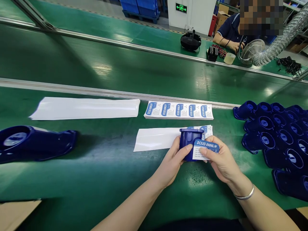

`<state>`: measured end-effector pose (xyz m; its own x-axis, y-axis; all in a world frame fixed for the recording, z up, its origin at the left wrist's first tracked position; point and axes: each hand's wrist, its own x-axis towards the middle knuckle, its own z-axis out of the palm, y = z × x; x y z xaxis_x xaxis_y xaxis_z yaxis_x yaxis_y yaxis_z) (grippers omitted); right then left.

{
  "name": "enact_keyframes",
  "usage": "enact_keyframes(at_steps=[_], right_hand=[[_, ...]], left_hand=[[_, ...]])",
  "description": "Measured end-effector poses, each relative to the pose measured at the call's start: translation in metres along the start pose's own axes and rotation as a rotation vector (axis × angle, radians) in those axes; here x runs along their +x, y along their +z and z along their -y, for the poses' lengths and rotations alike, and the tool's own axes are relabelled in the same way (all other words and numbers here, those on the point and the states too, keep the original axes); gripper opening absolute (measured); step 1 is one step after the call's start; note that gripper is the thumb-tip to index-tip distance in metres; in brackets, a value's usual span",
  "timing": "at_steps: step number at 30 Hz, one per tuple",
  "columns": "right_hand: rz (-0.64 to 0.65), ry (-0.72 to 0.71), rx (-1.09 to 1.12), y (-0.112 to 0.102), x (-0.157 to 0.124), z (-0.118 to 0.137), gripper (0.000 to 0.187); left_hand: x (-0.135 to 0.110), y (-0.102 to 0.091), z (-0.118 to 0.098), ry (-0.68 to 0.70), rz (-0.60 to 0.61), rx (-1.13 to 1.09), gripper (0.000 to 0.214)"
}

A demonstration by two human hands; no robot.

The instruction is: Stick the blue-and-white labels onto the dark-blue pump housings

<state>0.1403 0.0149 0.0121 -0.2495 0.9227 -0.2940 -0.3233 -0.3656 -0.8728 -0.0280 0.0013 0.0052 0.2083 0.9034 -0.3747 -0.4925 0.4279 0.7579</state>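
My left hand (174,157) grips a dark blue plastic housing (185,138) by its side, thumb on its front face. Pinched in my right hand (218,158) is a blue and white label (200,152) printed "DC52Q-5000L/H". The label lies partly over the front of the housing, its right end still between my fingers; whether it sticks there I cannot tell. Just behind both hands lies a label strip (154,138), mostly bare white backing with labels at its right end, partly hidden by the housing.
Farther back are a stack of label sheets (178,110) and a blank white strip (89,108). Rows of blue housings (264,141) stand at the right; another blue housing (38,144) is at the left. A metal rail (108,93) crosses behind. A co-worker (228,32) sits beyond.
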Motion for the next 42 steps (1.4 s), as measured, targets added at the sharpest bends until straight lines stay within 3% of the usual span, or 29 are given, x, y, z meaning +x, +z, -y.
enact_keyframes(at_steps=[24, 42], right_hand=[[-0.007, 0.016, 0.05, -0.0016, 0.0006, -0.0008, 0.035], [-0.017, 0.039, 0.053, 0.0004, 0.0008, 0.0003, 0.039]], left_hand=[[-0.0009, -0.0006, -0.0024, -0.028, 0.022, 0.052, 0.061], [-0.0003, -0.0031, -0.0025, 0.039, 0.041, 0.175, 0.063]])
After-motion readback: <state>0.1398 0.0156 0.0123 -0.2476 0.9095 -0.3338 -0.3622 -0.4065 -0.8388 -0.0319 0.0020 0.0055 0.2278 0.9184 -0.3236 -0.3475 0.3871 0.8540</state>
